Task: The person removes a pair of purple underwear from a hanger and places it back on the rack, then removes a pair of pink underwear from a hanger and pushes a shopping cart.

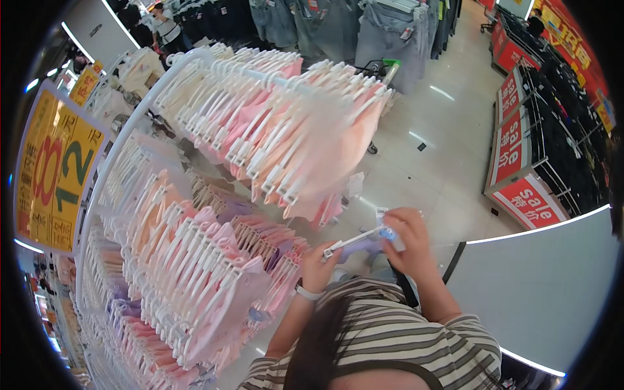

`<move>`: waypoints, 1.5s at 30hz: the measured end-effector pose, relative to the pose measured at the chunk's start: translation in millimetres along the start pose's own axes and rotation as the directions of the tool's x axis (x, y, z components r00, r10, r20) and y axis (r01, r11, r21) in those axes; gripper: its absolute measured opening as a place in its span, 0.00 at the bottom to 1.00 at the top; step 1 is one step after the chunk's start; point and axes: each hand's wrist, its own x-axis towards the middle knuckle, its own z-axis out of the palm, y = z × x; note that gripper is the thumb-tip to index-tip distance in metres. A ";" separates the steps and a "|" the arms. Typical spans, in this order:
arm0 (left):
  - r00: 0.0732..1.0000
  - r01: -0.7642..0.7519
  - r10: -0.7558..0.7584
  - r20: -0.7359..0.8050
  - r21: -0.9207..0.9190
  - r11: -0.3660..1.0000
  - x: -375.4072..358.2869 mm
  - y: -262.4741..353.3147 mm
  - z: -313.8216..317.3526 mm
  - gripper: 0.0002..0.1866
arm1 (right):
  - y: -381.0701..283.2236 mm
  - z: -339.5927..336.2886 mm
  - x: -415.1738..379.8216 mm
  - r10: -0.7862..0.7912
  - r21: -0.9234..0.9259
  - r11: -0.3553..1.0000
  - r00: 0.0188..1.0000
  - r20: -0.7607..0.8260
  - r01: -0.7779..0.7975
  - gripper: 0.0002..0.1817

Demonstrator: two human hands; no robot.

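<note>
In front of my striped shirt I hold a white clip hanger with a small lavender garment on it. My left hand, with a pale band at the wrist, is closed around the hanger's left end. At the other end my right hand pinches the hanger and the garment's edge, its fingers covering part of the clip. A small white tag shows just above the right fingers. Most of the garment is hidden by the hands and the angle.
To the left stands a white rack with rows of pink, peach and purple underwear on hangers. A yellow price sign hangs at its side. Red sale bins line the right. Jeans hang at the back; a person stands far left.
</note>
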 end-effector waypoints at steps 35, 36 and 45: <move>0.986 0.024 -0.034 -0.164 -0.065 0.998 51.0 49.0 128.4 0.16 | 107.1 -18.5 54.3 -0.378 0.424 0.881 0.852 0.363 0.210 0.12; 0.986 0.023 -0.033 -0.166 -0.062 0.998 52.4 51.4 132.8 0.16 | 113.1 -21.3 56.6 -0.384 0.432 0.879 0.840 0.383 0.205 0.11; 0.968 0.168 -0.202 -0.147 -0.219 0.961 65.4 66.5 173.1 0.16 | 156.8 -36.0 64.7 -0.397 0.510 0.845 0.824 0.403 0.158 0.07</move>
